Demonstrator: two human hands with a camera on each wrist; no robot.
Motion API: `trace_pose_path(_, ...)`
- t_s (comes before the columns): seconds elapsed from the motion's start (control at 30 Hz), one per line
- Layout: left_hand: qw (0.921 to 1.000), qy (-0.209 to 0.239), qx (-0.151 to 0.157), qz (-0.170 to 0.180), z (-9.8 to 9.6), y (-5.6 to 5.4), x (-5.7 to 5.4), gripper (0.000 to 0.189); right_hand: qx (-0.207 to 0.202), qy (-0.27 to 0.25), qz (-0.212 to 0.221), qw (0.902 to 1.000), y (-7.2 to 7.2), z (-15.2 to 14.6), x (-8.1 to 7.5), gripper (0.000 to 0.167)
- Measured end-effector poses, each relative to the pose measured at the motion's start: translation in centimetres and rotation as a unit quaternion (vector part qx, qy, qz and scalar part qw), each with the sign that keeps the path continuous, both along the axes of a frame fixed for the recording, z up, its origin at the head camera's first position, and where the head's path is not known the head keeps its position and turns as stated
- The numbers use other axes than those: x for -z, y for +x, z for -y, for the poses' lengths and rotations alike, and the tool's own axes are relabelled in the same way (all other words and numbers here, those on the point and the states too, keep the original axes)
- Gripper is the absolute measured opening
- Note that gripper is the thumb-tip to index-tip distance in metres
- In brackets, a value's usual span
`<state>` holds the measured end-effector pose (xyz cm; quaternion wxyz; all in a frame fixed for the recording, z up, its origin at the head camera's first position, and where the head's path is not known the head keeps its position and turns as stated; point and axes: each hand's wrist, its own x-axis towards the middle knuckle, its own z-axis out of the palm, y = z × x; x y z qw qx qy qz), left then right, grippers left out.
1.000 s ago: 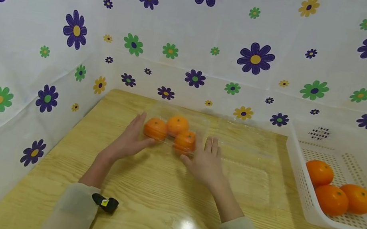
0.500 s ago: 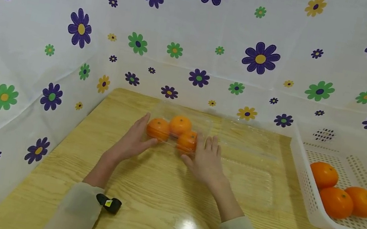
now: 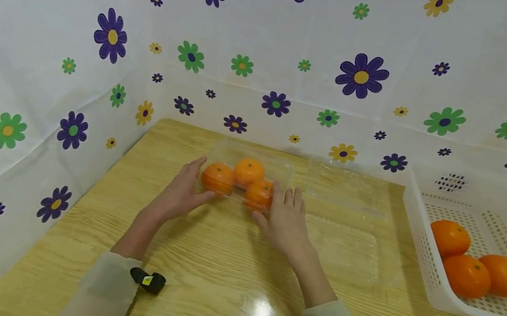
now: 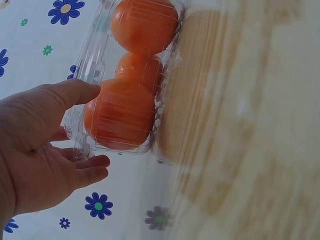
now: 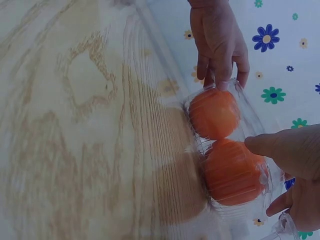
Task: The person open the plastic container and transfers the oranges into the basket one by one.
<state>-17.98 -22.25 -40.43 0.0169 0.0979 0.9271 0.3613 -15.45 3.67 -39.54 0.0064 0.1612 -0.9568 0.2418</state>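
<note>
Three mandarins sit inside a clear plastic clamshell box on the wooden table. My left hand holds the box's left end; in the left wrist view its thumb lies on the plastic and its fingers come round the end. At the right end my right hand holds the box too, with the thumb against the plastic beside a mandarin. Clear plastic covers the fruit, but I cannot tell whether the lid is latched.
To the right of the box lies a second clear clamshell, spread open on the table. A white perforated basket with three more mandarins stands at the far right. A flowered cloth hangs behind and at the left.
The head view shifts slightly. Both hands stay at the two ends of the box, which keeps about the same place on the table.
</note>
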Motion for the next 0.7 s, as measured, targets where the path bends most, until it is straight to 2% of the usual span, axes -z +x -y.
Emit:
trace_pose_path(0.27,0.9997,0.024,0.005,-0.003,0.6,0.2,-0.1,0.086,0.003,-0.010,-0.031,0.9995,0.8,0.0,-0.1,0.077)
trace_pose_path(0.47,0.9981,0.058,0.017,0.001,1.4,0.1,-0.1,0.083,0.004,-0.052,-0.013,0.9985,0.7,-0.6,-0.1,0.079)
trace_pose_path(0.6,0.9972,0.069,0.025,0.016,1.8,0.1,-0.2,0.083,-0.012,-0.076,-0.010,0.9970,0.7,-1.2,0.0,0.080)
trace_pose_path(0.7,0.9967,0.071,0.028,0.027,2.0,0.0,0.1,0.082,-0.024,-0.078,-0.002,0.9967,0.7,-1.7,0.1,0.080)
